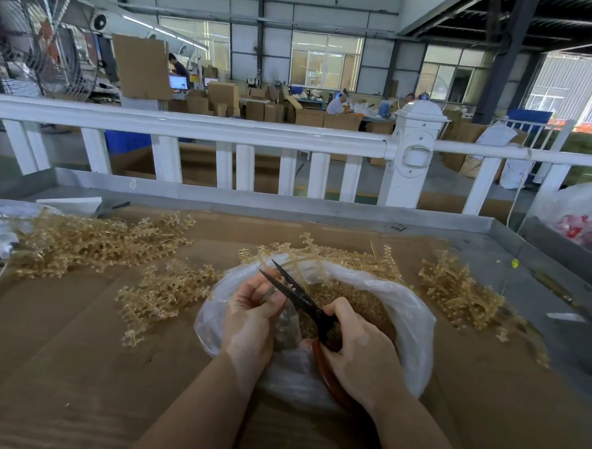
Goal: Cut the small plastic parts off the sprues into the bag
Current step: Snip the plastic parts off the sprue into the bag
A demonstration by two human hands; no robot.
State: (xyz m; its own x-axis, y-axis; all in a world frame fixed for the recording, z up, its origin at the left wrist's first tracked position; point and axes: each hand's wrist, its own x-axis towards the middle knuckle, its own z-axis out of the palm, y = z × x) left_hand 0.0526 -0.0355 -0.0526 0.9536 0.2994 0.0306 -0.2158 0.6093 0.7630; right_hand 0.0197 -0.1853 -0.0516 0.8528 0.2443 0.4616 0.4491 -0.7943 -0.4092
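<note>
A worker's right hand [357, 344] grips the red handles of a pair of black-bladed scissors [296, 293], blades parted, over the mouth of a clear plastic bag [409, 319] on a cardboard-covered bench [74, 367]. The left hand [252, 311] is curled at the blades, its fingers pinching what appears to be a sprue — the piece itself is too pale and thin to make out clearly.

The bag already holds a bed of small amber parts [349, 295]. Uncut sprues lie in tangled heaps around it: a large heap to the left [91, 241], a smaller one just beside the bag [164, 293], more behind the rim [348, 254] and another to the right [455, 291].

The sprues look light and springy, thin translucent plastic with many side branches — likely to snag on one another when lifted from a heap, and to flex rather than snap. The sensible hold seems to be on the central runner, close to the cut, so the part drops straight into the bag. The cut parts are tiny and would probably bounce or scatter if clipped outside the opening. The bag is soft, and its rim may sag without support.

No brand, label or legible writing can be read on the scissors, the bag or the bench; background signage is too small to tell.
</note>
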